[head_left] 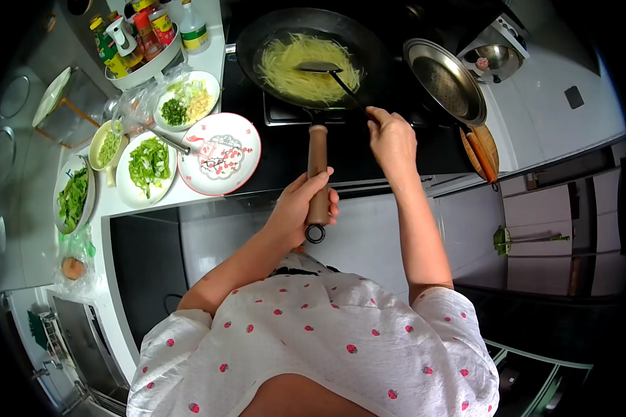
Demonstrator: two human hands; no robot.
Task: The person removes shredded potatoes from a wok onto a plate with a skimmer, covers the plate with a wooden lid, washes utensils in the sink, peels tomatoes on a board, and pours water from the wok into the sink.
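Note:
My left hand [295, 206] is wrapped round the wooden handle [318, 154] of a dark wok [247, 43] on the stove. In the wok lie thin pale-yellow shreds [292, 59], which look like potato, in clear liquid. My right hand [394, 144] is closed on the end of a black spatula [344, 85]. Its blade rests among the shreds near the wok's middle. Part of the spatula's grip is hidden by my fingers.
Left of the stove stand a decorated plate [245, 170], a plate of chopped greens [129, 194], a plate of minced seasonings [213, 82] and a tray [133, 80] of bottles. A steamer pot [446, 76] sits at right, near a basket [489, 142].

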